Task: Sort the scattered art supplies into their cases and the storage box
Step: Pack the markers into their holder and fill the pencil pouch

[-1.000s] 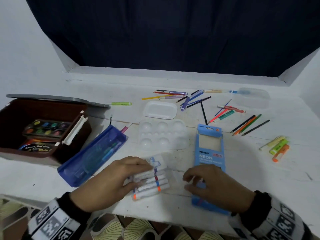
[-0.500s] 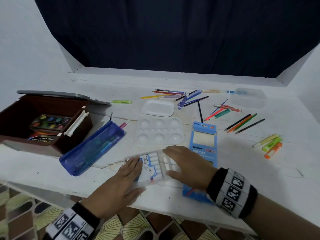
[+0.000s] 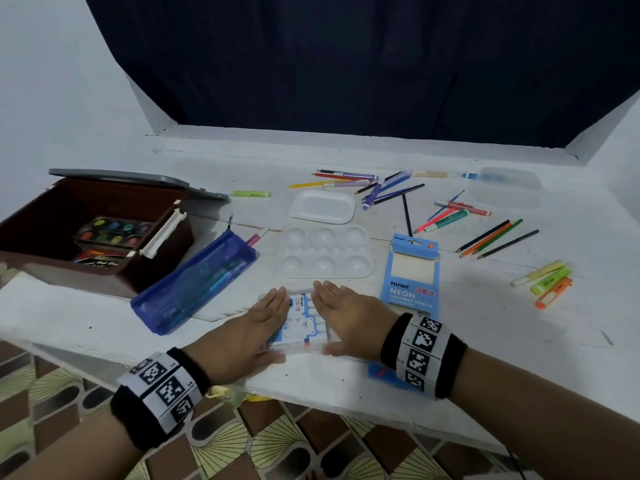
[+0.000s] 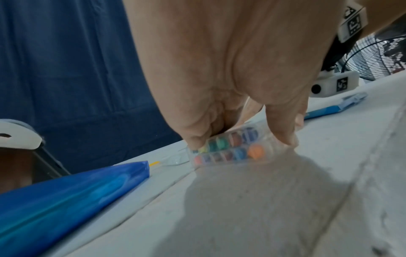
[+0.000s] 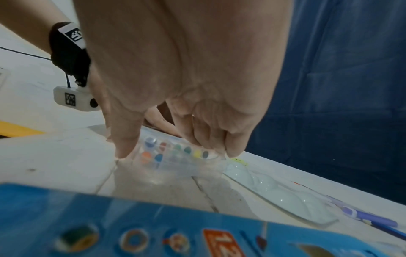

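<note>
A clear marker case with a bear label lies lengthwise near the table's front edge. It is packed with white markers, and their coloured caps show at its near end. My left hand lies flat along its left side and my right hand along its right side. Their fingers are straight and press on the case, with the thumbs at its near end. The brown storage box stands open at the left with a watercolour set inside.
A blue pencil case lies left of my hands and a blue neon pencil box right of them. Beyond are a white palette and a small tray. Loose pencils, pens and highlighters are scattered behind and right.
The marker case has turned from crosswise to lengthwise. My right hand uncurled and moved onto its right side, and my left hand shifted to its left side.
</note>
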A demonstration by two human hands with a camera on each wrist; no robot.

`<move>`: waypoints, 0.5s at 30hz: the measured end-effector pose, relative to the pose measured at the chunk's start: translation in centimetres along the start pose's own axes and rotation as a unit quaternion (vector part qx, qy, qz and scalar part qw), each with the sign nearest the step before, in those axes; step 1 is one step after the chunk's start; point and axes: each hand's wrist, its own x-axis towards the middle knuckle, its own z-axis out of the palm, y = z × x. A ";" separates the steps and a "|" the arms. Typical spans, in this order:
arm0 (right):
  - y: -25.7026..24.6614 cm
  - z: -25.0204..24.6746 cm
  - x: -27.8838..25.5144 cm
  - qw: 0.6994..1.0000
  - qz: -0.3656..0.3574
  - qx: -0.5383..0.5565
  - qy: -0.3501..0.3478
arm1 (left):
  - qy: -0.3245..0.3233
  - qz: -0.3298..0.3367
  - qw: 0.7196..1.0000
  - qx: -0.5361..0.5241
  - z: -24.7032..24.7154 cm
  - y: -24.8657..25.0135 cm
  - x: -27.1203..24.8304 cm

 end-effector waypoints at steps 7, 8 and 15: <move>-0.2 1.1 -0.4 0.999 0.026 -0.027 0.035 | 0.031 0.058 0.996 0.052 0.7 -1.5 0.0; -0.2 1.4 -0.3 0.999 0.024 -0.030 0.035 | 0.039 0.062 0.996 0.058 0.8 -1.6 0.0; -0.6 1.6 0.1 0.997 0.027 -0.055 0.042 | 0.061 0.060 0.991 0.101 1.2 -1.5 -0.3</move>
